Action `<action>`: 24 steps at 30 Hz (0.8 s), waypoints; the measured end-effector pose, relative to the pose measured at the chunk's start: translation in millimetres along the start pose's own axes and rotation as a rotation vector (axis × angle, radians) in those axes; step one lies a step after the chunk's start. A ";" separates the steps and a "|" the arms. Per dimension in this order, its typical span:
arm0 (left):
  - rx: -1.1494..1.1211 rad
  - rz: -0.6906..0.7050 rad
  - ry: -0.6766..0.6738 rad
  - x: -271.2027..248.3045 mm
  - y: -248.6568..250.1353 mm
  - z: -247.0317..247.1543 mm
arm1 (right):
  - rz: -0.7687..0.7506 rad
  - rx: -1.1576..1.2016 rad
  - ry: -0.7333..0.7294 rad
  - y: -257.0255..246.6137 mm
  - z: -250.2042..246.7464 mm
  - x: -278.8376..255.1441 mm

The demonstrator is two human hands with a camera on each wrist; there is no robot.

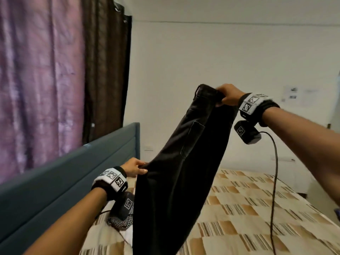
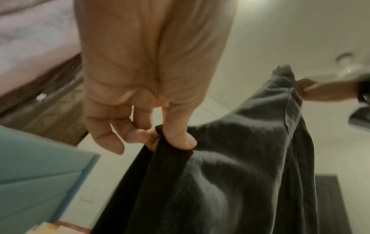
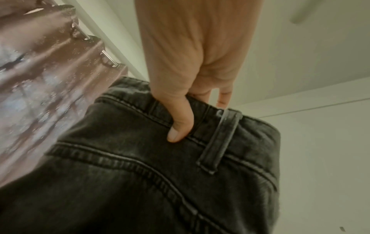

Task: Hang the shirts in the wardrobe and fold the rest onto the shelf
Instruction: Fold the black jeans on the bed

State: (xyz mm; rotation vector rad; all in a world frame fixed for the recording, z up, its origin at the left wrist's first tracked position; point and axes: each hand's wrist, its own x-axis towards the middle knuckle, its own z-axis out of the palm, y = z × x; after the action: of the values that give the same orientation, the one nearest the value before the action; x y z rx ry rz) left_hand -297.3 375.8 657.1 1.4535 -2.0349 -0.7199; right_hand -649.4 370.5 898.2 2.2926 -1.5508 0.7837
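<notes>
A pair of black jeans (image 1: 184,162) hangs in the air over the bed, held by both hands. My right hand (image 1: 228,94) grips the waistband up high; in the right wrist view its thumb (image 3: 178,125) presses on the denim (image 3: 140,182) beside a belt loop (image 3: 222,139). My left hand (image 1: 136,167) is lower and to the left, pinching an edge of the jeans; the left wrist view shows thumb and fingers (image 2: 180,139) pinching the dark cloth (image 2: 230,182). The legs drop out of view below.
The bed (image 1: 248,208) with a tan checked cover lies below, its teal headboard (image 1: 64,172) at left. A patterned garment (image 1: 121,221) lies on the bed under my left wrist. Purple and brown curtains (image 1: 46,70) hang at left; a white wall is ahead.
</notes>
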 end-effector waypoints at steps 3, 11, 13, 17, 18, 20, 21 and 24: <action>0.365 -0.090 0.036 -7.5 -19.6 -8.0 | -0.011 -0.008 -0.004 -21.0 23.5 16.9; 0.290 -0.278 0.310 -57.3 -99.7 -33.8 | -0.098 0.042 0.088 -109.2 102.3 54.0; 0.275 -0.320 0.440 -74.4 -115.8 -45.6 | -0.137 0.142 0.106 -130.8 115.9 67.5; 0.246 -0.335 0.561 -115.9 -127.2 -72.8 | -0.211 0.315 0.094 -157.8 136.3 92.8; 0.228 -0.326 0.574 -125.8 -124.3 -79.0 | -0.233 0.344 0.107 -160.4 137.2 95.5; 0.165 -0.304 0.573 -142.0 -115.4 -88.1 | -0.280 0.391 0.132 -161.6 132.9 93.9; 0.121 -0.286 0.563 -149.8 -108.8 -88.4 | -0.312 0.419 0.156 -161.0 128.3 90.0; -0.112 -0.269 0.580 -162.8 -79.2 -72.6 | -0.375 0.498 0.204 -144.1 109.3 77.2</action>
State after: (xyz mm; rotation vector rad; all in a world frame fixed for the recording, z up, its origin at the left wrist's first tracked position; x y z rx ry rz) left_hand -149.1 500.7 635.9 1.6512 -1.3594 -0.4332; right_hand -464.4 313.3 863.9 2.6175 -0.8636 1.3552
